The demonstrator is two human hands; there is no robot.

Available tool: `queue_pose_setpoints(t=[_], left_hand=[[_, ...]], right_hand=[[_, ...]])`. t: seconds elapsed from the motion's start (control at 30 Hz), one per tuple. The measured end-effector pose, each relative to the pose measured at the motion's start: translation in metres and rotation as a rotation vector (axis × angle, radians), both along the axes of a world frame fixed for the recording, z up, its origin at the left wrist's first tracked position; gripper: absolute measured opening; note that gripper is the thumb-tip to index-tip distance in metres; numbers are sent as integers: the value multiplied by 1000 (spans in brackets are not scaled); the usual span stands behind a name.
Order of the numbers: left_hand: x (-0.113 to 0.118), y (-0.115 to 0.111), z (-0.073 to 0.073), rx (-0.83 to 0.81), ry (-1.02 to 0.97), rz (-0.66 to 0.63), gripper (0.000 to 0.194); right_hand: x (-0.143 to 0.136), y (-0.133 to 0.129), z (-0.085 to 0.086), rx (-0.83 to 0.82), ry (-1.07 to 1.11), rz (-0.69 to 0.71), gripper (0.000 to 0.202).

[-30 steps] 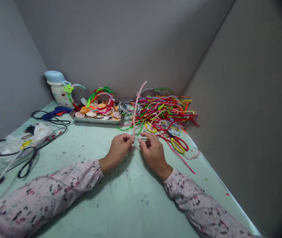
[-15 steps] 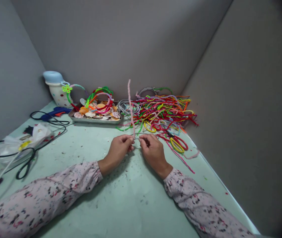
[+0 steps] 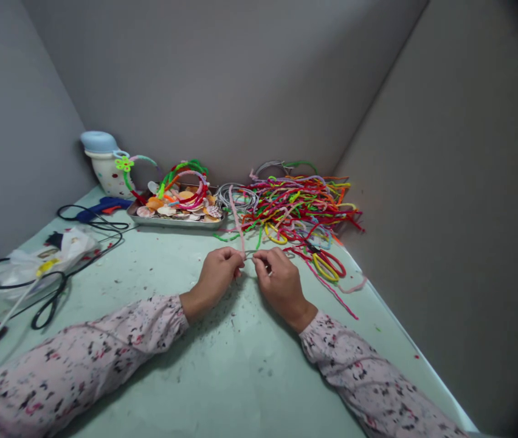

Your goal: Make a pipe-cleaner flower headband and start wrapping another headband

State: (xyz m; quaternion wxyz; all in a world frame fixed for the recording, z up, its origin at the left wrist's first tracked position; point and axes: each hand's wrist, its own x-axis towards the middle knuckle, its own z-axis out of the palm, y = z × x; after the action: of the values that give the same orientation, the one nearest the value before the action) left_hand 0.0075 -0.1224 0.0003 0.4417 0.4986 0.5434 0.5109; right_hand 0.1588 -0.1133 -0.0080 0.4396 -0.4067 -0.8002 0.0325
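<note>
Near the middle of the table, my left hand (image 3: 217, 275) pinches a pale pink fuzzy stem (image 3: 237, 219) at its lower end, and the stem rises from the fingertips, leaning slightly left. Thin grey wire (image 3: 250, 253) runs between the two hands, close to the stem's base. My right hand (image 3: 283, 281), just to the right, has thumb and forefinger closed on the grey wire. The fingers cover the place where stem and wire meet.
A metal tray (image 3: 177, 224) of shells and fuzzy rings lies behind, beside a lidded bottle (image 3: 104, 164). Coloured stems (image 3: 300, 204) and scissors (image 3: 325, 266) are at the back right. Black cable (image 3: 49, 304) and a plastic bag (image 3: 74, 243) lie left.
The pink stem's upper end has dropped and the stem looks shorter above the fingers. My right hand's fingertips have shifted slightly; both hands stay nearly in place.
</note>
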Motion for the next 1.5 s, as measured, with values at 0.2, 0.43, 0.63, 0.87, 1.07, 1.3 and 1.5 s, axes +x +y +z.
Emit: queue_pose_setpoints(t=[0.2, 0.43, 0.63, 0.87, 1.07, 1.3, 1.5], left_hand=[[2, -2, 5, -39, -90, -4, 19], [2, -2, 7, 22, -73, 9, 23], [1, -2, 11, 60, -107, 11, 25], [-3, 3, 14, 104, -67, 52, 25], [1, -1, 7, 136, -23, -14, 22], [3, 1, 1, 96, -10, -45, 24], [5, -1, 4, 8, -144, -71, 27]], right_hand=[[1, 0, 0, 5, -22, 7, 14], [1, -6, 3, 61, 209, 38, 12], [5, -9, 5, 137, 223, 88, 19], [3, -5, 2, -88, 216, 132, 13], [-4, 3, 3, -681, 617, 131, 32], [-4, 5, 3, -734, 695, 145, 28], [-5, 7, -3, -656, 682, 138, 26]])
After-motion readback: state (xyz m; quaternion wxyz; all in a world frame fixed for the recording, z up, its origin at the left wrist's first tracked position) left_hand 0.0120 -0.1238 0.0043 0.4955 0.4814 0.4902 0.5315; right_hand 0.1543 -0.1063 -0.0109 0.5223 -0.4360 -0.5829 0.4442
